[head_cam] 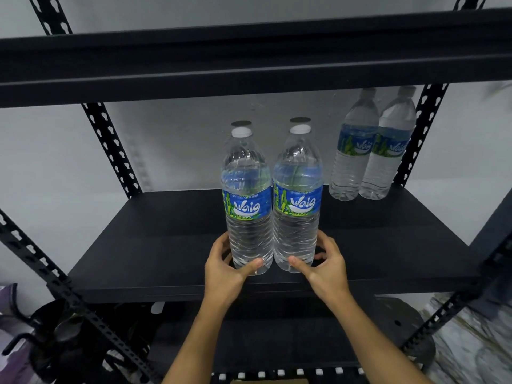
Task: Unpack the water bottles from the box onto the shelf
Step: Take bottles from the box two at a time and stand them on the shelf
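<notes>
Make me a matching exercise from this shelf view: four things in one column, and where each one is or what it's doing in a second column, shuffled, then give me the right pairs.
Things
1. left hand
2. right hand
3. back pair of water bottles
4. bottle caps

Places or states
A. white, on top of the front bottles
B. far right corner of the shelf
C. grips the base of the front left bottle
D. grips the base of the front right bottle

Pairs: 1-C, 2-D, 3-B, 4-A

4 bottles: front left (247, 200), front right (297, 198), two at back (353, 151) (388, 153). 2 hands: left (225, 268), right (327, 263). 1 shelf (155, 245).
</notes>
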A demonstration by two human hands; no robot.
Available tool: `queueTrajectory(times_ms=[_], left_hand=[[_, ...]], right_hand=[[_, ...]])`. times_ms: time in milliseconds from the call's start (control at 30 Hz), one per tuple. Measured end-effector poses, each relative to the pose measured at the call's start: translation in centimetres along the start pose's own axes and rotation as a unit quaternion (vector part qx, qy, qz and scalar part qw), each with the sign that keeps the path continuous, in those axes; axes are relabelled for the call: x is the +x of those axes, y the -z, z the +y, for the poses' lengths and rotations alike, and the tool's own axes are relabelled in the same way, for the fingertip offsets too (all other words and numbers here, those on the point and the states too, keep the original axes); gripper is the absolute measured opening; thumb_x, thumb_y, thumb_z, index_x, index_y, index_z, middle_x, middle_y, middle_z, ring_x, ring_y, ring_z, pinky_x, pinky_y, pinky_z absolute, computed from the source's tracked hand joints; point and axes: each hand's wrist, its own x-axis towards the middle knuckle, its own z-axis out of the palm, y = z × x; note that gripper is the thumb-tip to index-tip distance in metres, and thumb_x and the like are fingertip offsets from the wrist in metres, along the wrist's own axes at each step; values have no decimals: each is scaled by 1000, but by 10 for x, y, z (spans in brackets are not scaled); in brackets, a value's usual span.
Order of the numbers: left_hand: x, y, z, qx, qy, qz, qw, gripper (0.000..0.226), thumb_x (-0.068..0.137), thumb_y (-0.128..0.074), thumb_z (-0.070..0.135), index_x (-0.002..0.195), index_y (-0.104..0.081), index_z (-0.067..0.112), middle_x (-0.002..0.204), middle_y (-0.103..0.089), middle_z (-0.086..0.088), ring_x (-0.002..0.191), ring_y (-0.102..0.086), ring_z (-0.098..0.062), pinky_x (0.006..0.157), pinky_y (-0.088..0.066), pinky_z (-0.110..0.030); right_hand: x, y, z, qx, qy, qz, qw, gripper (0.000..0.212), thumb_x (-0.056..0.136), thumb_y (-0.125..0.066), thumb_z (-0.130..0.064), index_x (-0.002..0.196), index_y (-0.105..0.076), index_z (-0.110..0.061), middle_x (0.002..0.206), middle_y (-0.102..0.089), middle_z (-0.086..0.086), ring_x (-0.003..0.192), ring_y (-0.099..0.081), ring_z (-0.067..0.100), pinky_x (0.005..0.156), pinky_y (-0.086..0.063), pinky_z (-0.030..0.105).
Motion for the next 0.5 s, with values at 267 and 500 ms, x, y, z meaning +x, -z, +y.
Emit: queueTrajectory(times_ms=[267, 500], left_hand=[[7, -5, 0, 3, 4, 15, 1000, 84, 64, -94, 9, 138, -53, 16, 129, -65, 5, 117, -65, -6, 86, -51, -8], [42, -6, -4, 19, -1, 19, 1000, 80, 67, -92, 10, 137, -55, 16, 125, -68, 7, 112, -65, 2, 89, -53, -12]], right_hand=[[9, -6, -4, -8, -18, 0, 1000, 79, 63, -89, -13, 133, -53, -20, 122, -56, -6, 102, -58, 0, 73, -47, 4], [42, -26, -3, -12, -23, -1, 1000, 79, 64, -89, -16, 135, -53, -21, 126, -59, -4, 113, -60, 13, 95, -53, 35]])
